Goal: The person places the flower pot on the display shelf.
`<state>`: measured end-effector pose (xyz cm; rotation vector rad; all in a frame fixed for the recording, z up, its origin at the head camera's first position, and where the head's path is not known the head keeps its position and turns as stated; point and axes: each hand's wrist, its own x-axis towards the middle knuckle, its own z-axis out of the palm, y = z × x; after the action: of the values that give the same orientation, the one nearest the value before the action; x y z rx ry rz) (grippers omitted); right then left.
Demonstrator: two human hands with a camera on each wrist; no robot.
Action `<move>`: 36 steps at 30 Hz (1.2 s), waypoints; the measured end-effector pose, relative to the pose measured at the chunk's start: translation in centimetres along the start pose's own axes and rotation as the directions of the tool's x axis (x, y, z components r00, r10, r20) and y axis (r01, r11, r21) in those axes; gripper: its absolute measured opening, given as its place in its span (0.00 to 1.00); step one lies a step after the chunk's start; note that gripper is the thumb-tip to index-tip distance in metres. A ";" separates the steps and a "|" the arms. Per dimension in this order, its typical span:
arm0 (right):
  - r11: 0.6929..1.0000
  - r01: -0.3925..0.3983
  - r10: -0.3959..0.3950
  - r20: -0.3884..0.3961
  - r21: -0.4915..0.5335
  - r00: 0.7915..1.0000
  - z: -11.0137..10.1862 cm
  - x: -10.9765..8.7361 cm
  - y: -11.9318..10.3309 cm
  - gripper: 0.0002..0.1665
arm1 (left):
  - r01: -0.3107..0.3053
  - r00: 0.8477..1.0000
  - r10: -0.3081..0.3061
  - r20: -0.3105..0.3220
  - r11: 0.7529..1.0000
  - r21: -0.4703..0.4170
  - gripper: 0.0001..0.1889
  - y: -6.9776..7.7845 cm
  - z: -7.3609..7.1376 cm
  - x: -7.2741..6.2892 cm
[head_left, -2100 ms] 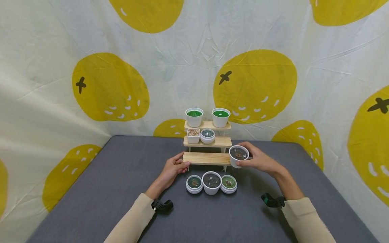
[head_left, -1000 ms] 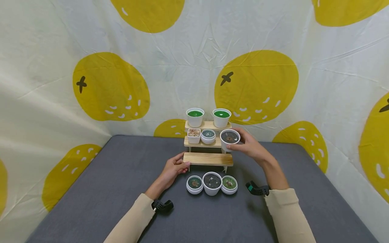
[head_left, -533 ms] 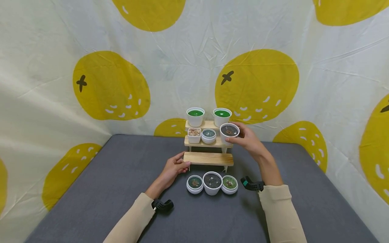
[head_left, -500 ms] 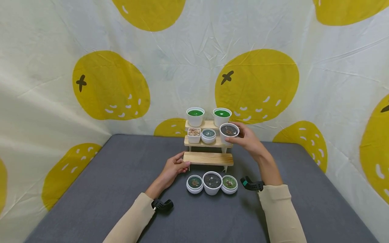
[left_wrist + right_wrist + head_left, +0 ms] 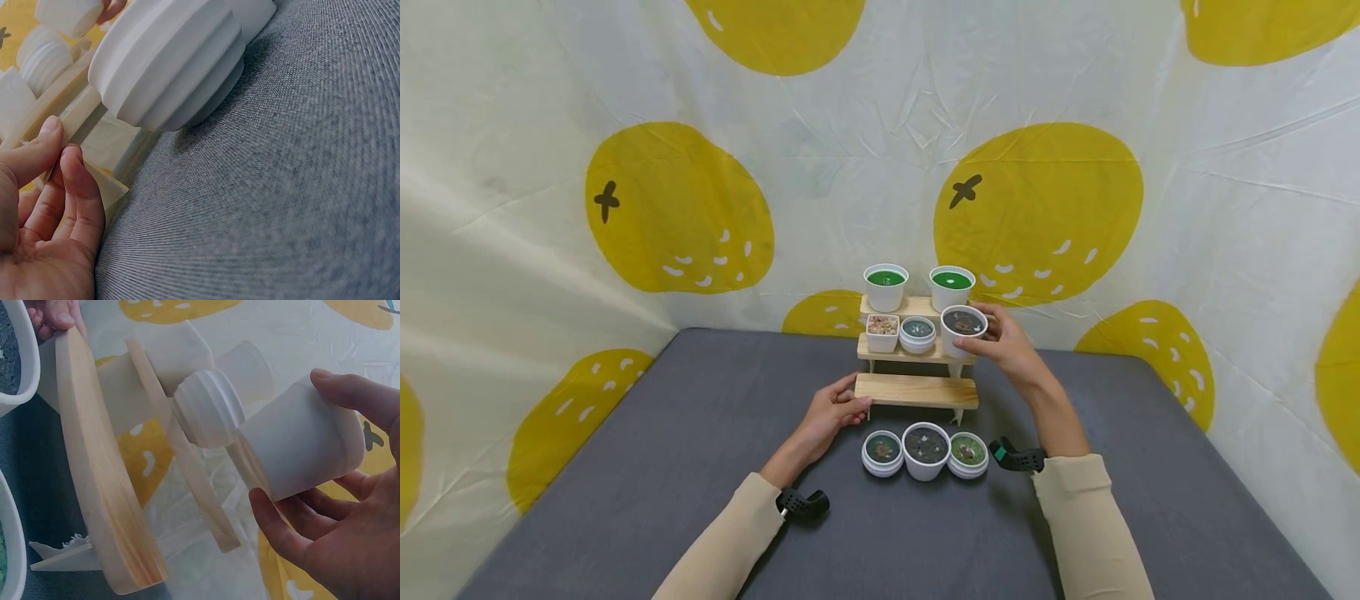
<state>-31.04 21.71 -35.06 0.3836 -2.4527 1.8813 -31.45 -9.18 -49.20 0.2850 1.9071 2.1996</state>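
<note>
A three-step wooden stand (image 5: 916, 390) stands at the back of the grey table. My right hand (image 5: 1006, 343) grips a white pot of dark soil (image 5: 962, 327) at the right end of the middle step; in the right wrist view the pot (image 5: 300, 447) sits between thumb and fingers. My left hand (image 5: 835, 408) holds the left end of the bottom step, fingertips (image 5: 59, 159) against the wood. A square pot of pebbles (image 5: 882, 332) and a ribbed round pot (image 5: 917, 334) share the middle step. Two pots with green filling (image 5: 885, 286) stand on the top step.
Three white pots (image 5: 925, 450) sit in a row on the grey table (image 5: 625, 492) in front of the stand. A cloth with yellow fruit shapes (image 5: 677, 208) hangs behind and at both sides. The bottom step (image 5: 925, 387) is bare.
My right hand has carried the dark-soil pot from beside the bottom step up and left to the middle step's right end. The left hand has stayed on the bottom step.
</note>
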 end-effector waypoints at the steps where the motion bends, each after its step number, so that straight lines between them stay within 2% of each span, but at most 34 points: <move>1: 1.000 0.000 0.000 -0.001 0.000 1.000 0.0 0.0 0.1 0.45 | 0.003 1.000 -0.003 0.001 1.000 -0.002 0.40 0.0 0.1 0.0; 15: 1.000 0.005 -0.004 -0.045 0.023 0.999 -0.4 0.0 0.6 0.44 | -0.010 1.000 0.010 0.008 1.000 0.000 0.41 -0.3 0.3 0.5; 26: 1.000 0.006 -0.006 -0.032 0.005 0.999 0.1 0.4 0.8 0.48 | -0.007 1.000 0.007 0.005 1.000 0.006 0.41 -0.1 0.1 0.3; 36: 0.999 0.032 -0.033 -0.029 -0.007 0.999 0.5 0.6 1.3 0.47 | 0.012 1.000 -0.011 -0.018 1.000 0.008 0.40 -0.3 0.0 0.3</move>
<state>-31.82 21.42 -36.38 0.3904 -2.4180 1.8532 -31.70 -9.07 -49.49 0.2554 1.9233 2.1947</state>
